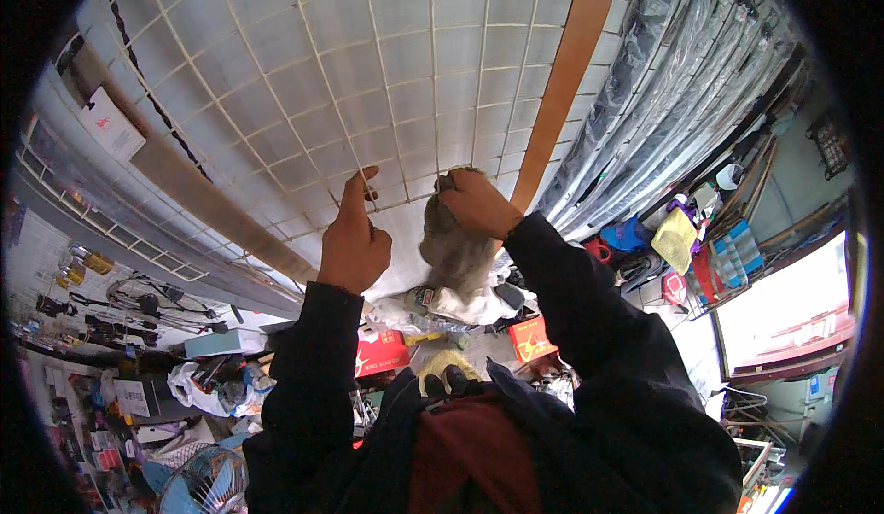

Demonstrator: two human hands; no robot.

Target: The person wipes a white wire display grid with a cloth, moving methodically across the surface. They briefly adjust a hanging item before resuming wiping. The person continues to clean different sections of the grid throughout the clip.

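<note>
A white wire grid panel (pixel 399 81) fills the upper middle of the head view. My left hand (pixel 355 247) is at its lower part, fingers curled, with the index fingertip hooked at a wire. To the right, my right hand (pixel 476 204) grips a dirty grey cloth (pixel 456 254) against the lower wires. The cloth hangs down from my fingers, and its lower end meets a pile of white bags (pixel 448 304) below. Part of the right fingers' grip is hidden by the cloth.
An orange-brown strip (pixel 566 72) runs down the panel's right side, beside long plastic-wrapped pieces (pixel 672 99). Below are red boxes (pixel 382 352). At the lower left stands a fan (pixel 204 482) among bags and boxes. A yellow cloth (pixel 675 239) lies at right.
</note>
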